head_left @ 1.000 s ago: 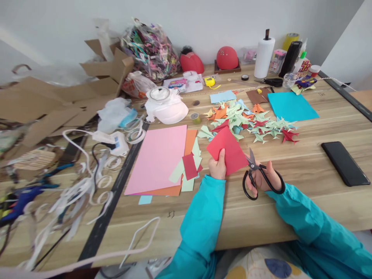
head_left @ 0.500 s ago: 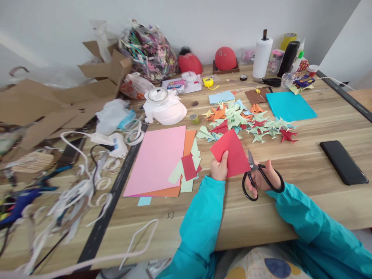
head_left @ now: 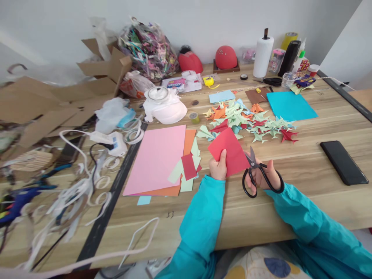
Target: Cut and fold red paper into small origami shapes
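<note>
Near the middle of the table my left hand point(head_left: 218, 166) pinches a red square of paper point(head_left: 231, 151) by its lower left part, thumb on top. My right hand point(head_left: 263, 176) has its fingers through the black handles of a pair of scissors point(head_left: 253, 164). The blades are parted and lie at the right edge of the red paper. Just beyond the paper lies a heap of folded paper shapes point(head_left: 232, 116) in pale green, orange, red and blue. To the left, a pink sheet point(head_left: 159, 159) rests on an orange sheet point(head_left: 189, 141), with a small dark red piece point(head_left: 188, 166) and pale green strips beside it.
A black phone point(head_left: 344, 162) lies at the right. Behind the heap are a turquoise sheet point(head_left: 291, 106), pale blue paper point(head_left: 221, 97) and a yellow tape measure point(head_left: 208, 81). White cords point(head_left: 87, 186) and an open cardboard box point(head_left: 95, 93) crowd the left side.
The scissor blades have opened wider and sit slightly farther from the paper's middle. The red paper has shifted a little to the left with my left hand.
</note>
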Motion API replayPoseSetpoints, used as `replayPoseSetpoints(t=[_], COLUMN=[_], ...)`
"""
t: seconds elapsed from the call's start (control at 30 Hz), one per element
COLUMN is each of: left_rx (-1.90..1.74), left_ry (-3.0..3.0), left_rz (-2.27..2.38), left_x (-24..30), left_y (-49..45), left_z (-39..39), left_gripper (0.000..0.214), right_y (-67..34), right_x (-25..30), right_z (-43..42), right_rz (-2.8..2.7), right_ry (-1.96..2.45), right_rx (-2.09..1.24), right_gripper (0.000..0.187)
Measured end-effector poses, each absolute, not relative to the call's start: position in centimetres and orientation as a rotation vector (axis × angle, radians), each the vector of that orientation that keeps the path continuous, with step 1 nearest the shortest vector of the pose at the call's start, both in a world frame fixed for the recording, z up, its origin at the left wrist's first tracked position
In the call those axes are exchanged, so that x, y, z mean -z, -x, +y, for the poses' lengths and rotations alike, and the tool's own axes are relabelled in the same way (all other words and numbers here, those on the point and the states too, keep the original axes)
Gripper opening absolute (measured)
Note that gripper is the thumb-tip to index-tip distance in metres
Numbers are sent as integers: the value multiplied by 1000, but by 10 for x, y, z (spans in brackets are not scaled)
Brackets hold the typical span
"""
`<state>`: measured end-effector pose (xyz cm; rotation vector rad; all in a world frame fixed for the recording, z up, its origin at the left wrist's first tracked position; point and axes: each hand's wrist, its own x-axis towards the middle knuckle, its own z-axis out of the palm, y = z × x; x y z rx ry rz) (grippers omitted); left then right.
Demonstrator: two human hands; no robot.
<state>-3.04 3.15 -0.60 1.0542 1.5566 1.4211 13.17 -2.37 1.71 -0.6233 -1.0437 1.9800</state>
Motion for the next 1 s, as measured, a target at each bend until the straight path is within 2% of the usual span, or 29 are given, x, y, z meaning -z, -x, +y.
replayPoseSetpoints(t=[0.53,0.7,1.0], left_rx=[-1212,-1216,-1274], left_ry=[-624,-622,-712], left_rz=[1038,1072,1143], left_x=[-16,-15,-7], left_y=[36,42,38], left_z=[26,31,34], left_gripper=[49,50,44], right_y=[-158,-156,-153], right_x=[-22,-17,-22], right_z=[-17,-19,-17], right_rz=[-1190,-1204,-1144], right_ry=[584,491,578], right_rx=[-2248,-2263,-2224], right_gripper=[86,83,82])
